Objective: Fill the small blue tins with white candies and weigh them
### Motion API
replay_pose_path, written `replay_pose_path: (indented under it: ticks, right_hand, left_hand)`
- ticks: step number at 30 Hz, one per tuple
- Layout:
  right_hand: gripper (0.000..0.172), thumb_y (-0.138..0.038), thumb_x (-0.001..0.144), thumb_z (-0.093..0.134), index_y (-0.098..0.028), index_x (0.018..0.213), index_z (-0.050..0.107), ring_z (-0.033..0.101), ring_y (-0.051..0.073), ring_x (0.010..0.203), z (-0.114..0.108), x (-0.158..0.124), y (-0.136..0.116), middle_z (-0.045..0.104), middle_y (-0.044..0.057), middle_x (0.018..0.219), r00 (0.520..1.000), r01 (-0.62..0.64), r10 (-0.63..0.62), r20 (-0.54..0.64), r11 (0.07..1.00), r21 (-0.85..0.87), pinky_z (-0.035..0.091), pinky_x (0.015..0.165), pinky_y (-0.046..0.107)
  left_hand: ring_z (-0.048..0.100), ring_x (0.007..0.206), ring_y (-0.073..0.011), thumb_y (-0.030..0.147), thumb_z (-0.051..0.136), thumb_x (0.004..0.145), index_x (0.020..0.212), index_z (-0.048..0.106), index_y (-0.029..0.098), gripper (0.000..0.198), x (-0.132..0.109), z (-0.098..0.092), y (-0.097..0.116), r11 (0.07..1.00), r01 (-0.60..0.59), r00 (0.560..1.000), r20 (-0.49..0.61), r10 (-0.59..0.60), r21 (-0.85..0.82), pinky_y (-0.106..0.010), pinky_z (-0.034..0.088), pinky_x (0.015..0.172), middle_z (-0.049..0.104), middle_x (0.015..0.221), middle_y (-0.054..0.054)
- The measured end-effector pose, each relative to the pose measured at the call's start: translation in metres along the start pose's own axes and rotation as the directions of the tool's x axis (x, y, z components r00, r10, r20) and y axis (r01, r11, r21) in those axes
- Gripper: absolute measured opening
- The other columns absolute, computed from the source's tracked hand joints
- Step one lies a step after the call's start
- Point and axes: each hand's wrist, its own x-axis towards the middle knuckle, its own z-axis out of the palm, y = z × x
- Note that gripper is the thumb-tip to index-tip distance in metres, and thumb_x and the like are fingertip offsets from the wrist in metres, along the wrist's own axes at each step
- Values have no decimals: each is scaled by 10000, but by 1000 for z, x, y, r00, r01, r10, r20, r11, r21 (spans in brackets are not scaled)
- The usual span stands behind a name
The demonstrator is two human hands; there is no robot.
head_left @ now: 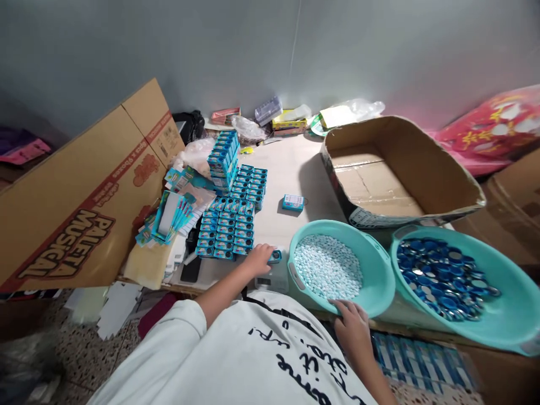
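My left hand [259, 260] is closed on a small blue box [275, 257] at the near edge of the table, just above a small scale [270, 281]. Left of that hand, many matching blue boxes [225, 235] lie in close rows, with a taller stack [223, 160] behind them. My right hand [351, 319] rests with loosely extended fingers on the near rim of a teal tub [382, 281]. Small white and pale-blue candies or pellets [329, 267] partly fill this tub. Another blue box [292, 202] lies alone beyond the tub.
A second teal tub [514, 304] at right holds shiny blue round tins [442, 281]. Behind stands an open cardboard box [405, 163]. Leaning at left is a large carton [93, 208], beside flat printed cards [171, 216] and a black phone [190, 270]. Bags and packets line the wall.
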Motion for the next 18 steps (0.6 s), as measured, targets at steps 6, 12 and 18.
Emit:
replay_pose_path:
  ticks: [6,12,18]
  right_hand:
    - [449,-164,767,432,-226,1059,767,563,322,1126,3,1,2,708,90,1092,1000,11,-11,2,999,-31,447,1048,466]
    - [456,-164,753,440,-209,1069,766,573,320,1122,4,2,3,713,95,1094,1000,14,-13,21,999,-39,448,1057,479]
    - [456,-160,722,458,-241,1043,772,568,324,1123,3,3,0,709,87,1077,1000,-9,9,9,999,-37,447,1045,484]
  left_hand:
    - [515,1325,-271,246,813,748,1371,565,221,672,-29,2,-6,997,18,973,-230,-34,-72,-400,435,1151,602,1358,-107]
    - [554,1274,-260,172,489,943,1263,634,217,354,-81,-43,-67,972,207,825,-513,-236,-115,-476,431,1148,650,1268,-115]
    - [602,1187,-276,90,512,862,1175,700,191,378,-130,-93,-139,890,446,769,-467,-436,-96,-442,497,1063,653,1235,-126]
